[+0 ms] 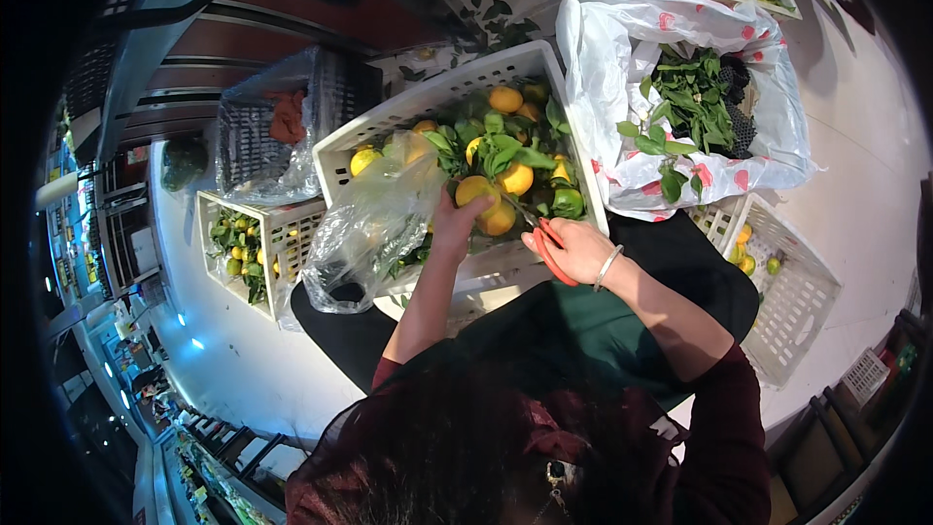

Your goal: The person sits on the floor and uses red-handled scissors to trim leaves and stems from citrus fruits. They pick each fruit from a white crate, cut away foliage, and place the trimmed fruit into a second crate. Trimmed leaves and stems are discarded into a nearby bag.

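Observation:
Over a white perforated plastic crate (437, 98) of leafy citrus fruit, my left hand (458, 219) grips an orange citrus fruit (475, 191). Another orange fruit (498, 219) sits right below it, touching or nearly so. My right hand (576, 249) is closed around red-handled scissors or snips (548, 251). Their metal blades point up and left, close beside the fruit; whether they touch a stem cannot be made out. Green leaves (503, 149) and more fruit lie just beyond. A clear plastic bag (372, 226) drapes over the crate's left front side.
At right stands a container lined with a white, red-printed bag (590, 117), holding cut leaves (692, 98). Other crates hold citrus: left (299, 233), lower right (794, 306) and top right (791, 4). A plastic-lined dark crate (244, 124) stands at upper left. Loose leaves (499, 9) litter the floor.

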A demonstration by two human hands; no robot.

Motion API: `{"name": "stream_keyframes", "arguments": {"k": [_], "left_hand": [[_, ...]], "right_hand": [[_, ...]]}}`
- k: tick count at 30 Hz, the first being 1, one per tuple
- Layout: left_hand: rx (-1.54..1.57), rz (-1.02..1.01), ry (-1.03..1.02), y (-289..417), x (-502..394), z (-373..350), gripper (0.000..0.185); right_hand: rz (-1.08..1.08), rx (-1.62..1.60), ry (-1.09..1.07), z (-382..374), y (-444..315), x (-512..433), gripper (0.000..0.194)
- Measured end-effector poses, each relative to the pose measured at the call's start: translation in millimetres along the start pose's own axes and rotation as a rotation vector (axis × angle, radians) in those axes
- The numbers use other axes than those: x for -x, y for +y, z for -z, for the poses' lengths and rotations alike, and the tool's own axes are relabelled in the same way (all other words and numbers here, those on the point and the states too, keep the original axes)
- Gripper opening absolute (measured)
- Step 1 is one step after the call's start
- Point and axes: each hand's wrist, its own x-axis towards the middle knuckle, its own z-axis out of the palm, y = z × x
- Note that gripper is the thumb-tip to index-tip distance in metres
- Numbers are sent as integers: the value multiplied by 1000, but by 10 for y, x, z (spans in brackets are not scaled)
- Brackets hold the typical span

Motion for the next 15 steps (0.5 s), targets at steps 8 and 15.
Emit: {"name": "stream_keyframes", "arguments": {"k": [8,15], "left_hand": [[-217,-212,-25,213,252,-17,49],[-200,-54,-55,222,202,-150,59]], "right_hand": [[-14,-138,-52,-137,-102,-92,61],[11,112,155,-124,-68,-136,54]]}}
